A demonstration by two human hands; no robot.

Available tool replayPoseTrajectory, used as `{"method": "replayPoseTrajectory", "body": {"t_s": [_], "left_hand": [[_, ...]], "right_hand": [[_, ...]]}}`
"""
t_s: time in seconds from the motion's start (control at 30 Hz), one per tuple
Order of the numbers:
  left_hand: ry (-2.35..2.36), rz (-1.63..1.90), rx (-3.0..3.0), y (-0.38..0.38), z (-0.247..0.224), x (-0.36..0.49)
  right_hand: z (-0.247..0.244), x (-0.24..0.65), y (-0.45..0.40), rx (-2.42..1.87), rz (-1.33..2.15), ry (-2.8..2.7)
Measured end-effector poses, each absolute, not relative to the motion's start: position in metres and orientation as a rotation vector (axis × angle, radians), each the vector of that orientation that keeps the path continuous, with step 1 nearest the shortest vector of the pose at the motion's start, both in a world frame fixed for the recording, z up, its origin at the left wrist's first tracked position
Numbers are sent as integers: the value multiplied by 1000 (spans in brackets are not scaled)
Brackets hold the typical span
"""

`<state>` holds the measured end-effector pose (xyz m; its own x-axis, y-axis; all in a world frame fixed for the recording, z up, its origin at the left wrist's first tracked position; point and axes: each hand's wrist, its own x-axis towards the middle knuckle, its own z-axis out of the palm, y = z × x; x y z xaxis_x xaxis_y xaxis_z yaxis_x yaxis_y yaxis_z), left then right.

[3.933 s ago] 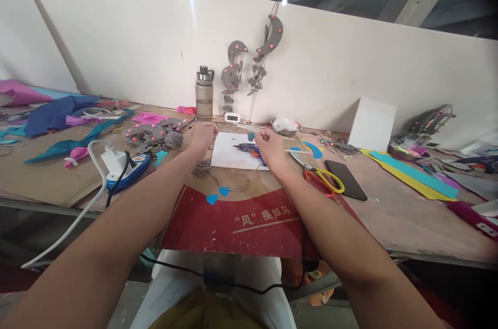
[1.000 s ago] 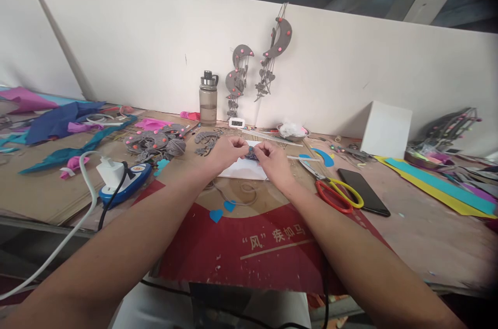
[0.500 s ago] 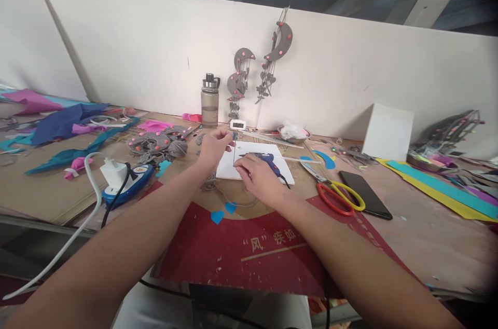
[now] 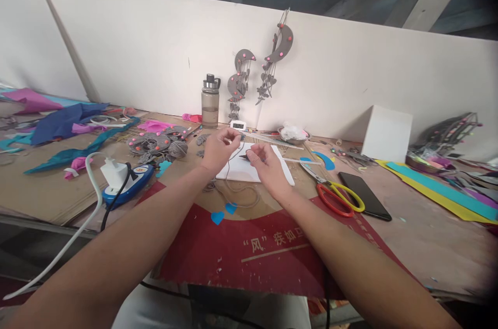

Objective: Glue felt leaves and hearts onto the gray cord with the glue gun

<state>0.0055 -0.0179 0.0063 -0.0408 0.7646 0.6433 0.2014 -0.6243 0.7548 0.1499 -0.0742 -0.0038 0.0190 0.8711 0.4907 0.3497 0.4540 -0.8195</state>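
Note:
Above the left part of a white board (image 4: pixel 249 175), my left hand (image 4: pixel 221 150) pinches a thin grey yarn (image 4: pixel 229 163), which hangs down toward loose loops on the cardboard. Close by on the right, my right hand (image 4: pixel 265 164) is closed with thumb and fingers together; what it holds, if anything, is too small to make out. A dark nozzle tip (image 4: pixel 244 156) shows just left of it, and the rest of that tool is mostly hidden behind the hand. Two blue paper hearts (image 4: pixel 217 217) lie in front of the board.
Scissors (image 4: pixel 338 196) and a black phone (image 4: pixel 365 195) lie at the right. A bottle (image 4: pixel 210 103) stands by the back wall. A blue power strip (image 4: pixel 132 186) with a white plug sits at the left, near a grey yarn ball (image 4: pixel 177 149) and felt pieces.
My right hand has risen a little and turned, covering more of the blue tool. The yarn, earlier stretched straight between my hands, now hangs slack from the left one.

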Motion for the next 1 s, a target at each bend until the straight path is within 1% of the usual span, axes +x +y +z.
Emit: {"method": "replayPoseTrajectory", "body": {"t_s": [0.1,0.17,0.37,0.53,0.67,0.83,1.0], "left_hand": [[1040,1672,1970,-28,5,13],[1044,1645,1958,-30,3,17],[927,1588,1678,-26,-5,24],[806,1556,1411,-29,-4,31],[798,1548,1273,-31,-2,33],[769,1507,1172,-27,-6,32],[724,1523,1073,-20,-5,29]], "right_hand": [[-7,152,-67,-1068,689,-1454],[-7,153,-66,-1047,684,-1435],[-2,154,-75,-1105,452,-1583],[-3,155,-78,-1136,241,-1741],[-5,156,-78,-1166,88,-1837],[-5,154,-80,-1245,0,-1955],[0,158,-80,-1306,25,-1985]]}}
